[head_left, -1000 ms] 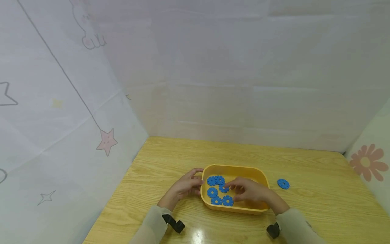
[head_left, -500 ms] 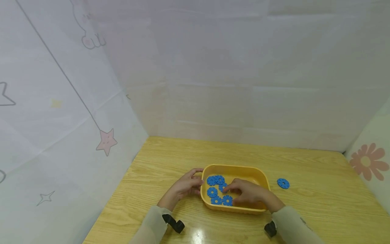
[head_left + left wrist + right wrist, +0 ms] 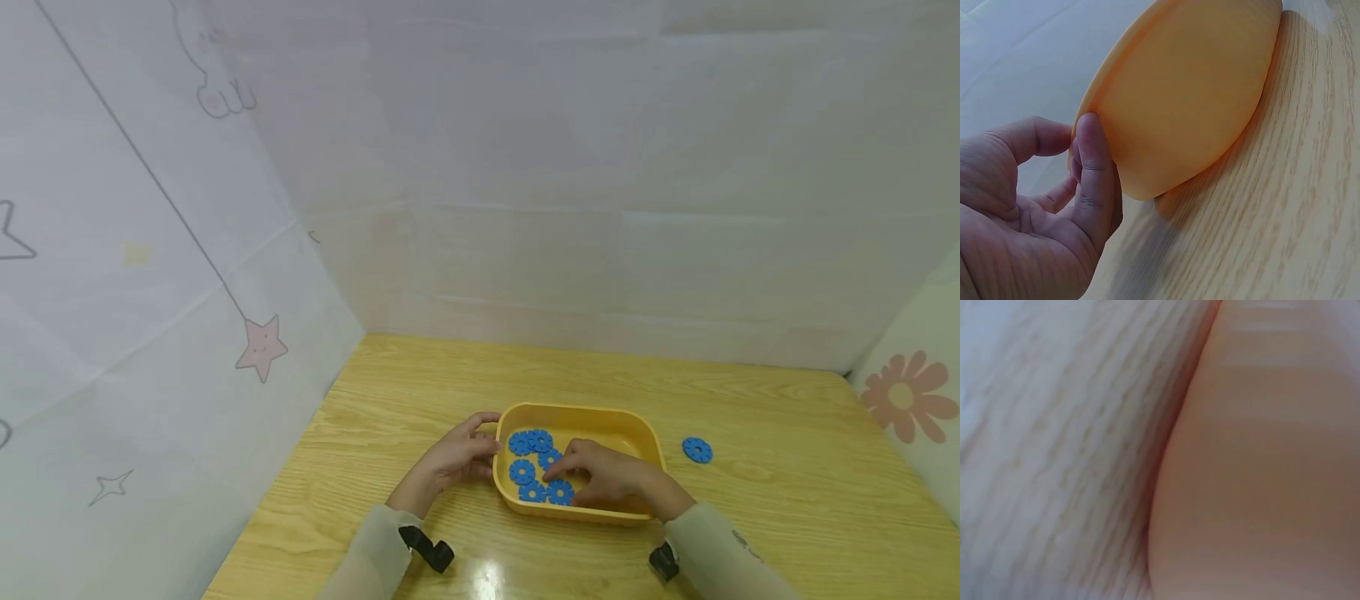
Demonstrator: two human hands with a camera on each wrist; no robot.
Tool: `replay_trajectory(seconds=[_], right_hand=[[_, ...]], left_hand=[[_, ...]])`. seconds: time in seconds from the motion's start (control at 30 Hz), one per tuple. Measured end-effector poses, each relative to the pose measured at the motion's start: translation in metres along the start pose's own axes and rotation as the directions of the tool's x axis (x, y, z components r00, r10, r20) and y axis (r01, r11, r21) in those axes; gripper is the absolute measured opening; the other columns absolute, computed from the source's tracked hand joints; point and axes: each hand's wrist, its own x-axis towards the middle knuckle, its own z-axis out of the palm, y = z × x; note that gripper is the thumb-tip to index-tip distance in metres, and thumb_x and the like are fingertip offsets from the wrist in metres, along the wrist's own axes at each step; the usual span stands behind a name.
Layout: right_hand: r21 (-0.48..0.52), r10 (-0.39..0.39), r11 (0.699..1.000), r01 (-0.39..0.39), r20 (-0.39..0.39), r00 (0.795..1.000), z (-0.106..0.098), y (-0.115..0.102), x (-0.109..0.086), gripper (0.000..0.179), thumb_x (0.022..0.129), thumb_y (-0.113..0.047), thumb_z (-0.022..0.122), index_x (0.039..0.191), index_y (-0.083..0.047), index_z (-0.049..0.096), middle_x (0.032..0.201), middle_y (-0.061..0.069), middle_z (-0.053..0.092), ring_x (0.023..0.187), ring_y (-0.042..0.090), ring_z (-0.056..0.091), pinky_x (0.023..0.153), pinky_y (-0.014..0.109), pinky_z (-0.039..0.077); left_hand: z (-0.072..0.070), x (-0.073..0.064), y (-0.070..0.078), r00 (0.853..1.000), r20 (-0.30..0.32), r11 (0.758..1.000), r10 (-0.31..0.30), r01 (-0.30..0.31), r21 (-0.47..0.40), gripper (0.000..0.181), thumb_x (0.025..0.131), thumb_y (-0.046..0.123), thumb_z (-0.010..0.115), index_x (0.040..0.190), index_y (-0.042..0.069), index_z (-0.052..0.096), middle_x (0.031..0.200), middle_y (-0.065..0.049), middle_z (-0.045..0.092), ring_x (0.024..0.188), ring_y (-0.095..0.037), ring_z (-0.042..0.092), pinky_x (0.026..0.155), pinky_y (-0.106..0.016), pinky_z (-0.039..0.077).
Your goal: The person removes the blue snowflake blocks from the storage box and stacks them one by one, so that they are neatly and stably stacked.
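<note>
A yellow plastic tub (image 3: 585, 514) stands on the wooden table with several blue notched discs, snowflake building pieces, lying toward its left end. My left hand (image 3: 459, 454) holds the tub's left rim; the left wrist view shows the thumb and fingers pinching the tub wall (image 3: 1179, 94). My right hand (image 3: 611, 473) reaches inside the tub, index finger and thumb spread around the near blue disc (image 3: 560, 492). The index fingertip sits just beyond that disc, with another disc (image 3: 549, 459) behind it. The right wrist view has only the tub's outer wall (image 3: 1260, 487), not the hand.
A single blue disc (image 3: 697, 450) lies on the table (image 3: 787, 483) to the right of the tub. White cloth walls (image 3: 525, 208) with printed drawings stand behind the table and on both sides.
My right index finger has moved nearer and slightly left, from the middle disc toward the near one. The left hand and the tub have stayed in place.
</note>
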Motion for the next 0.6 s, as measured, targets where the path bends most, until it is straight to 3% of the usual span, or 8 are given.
replay_trajectory(seconds=[0.43, 0.6], right_hand=[[0.004, -0.005, 1.000, 0.005, -0.005, 1.000, -0.0006, 0.0015, -0.0018, 0.035, 0.087, -0.019, 0.080, 0.120, -0.022, 0.070, 0.110, -0.004, 0.055, 0.093, 0.012, 0.046, 0.080, 0.025, 0.043], [0.002, -0.008, 1.000, 0.008, -0.034, 0.999, 0.0013, 0.0027, -0.0044, 0.034, 0.088, -0.023, 0.081, 0.119, -0.021, 0.067, 0.107, -0.005, 0.056, 0.088, 0.010, 0.047, 0.076, 0.024, 0.044]], left_hand=[[0.0004, -0.0005, 0.0002, 1.000, -0.001, 1.000, 0.000, 0.000, 0.002, 0.060, 0.095, 0.007, 0.066, 0.150, 0.012, 0.042, 0.111, -0.018, 0.065, 0.073, -0.014, 0.065, 0.065, -0.030, 0.059], [0.0005, -0.0008, 0.0002, 1.000, -0.001, 1.000, 0.001, -0.001, 0.009, 0.060, 0.095, 0.008, 0.065, 0.150, 0.012, 0.041, 0.109, -0.017, 0.065, 0.073, -0.015, 0.065, 0.066, -0.031, 0.059]])
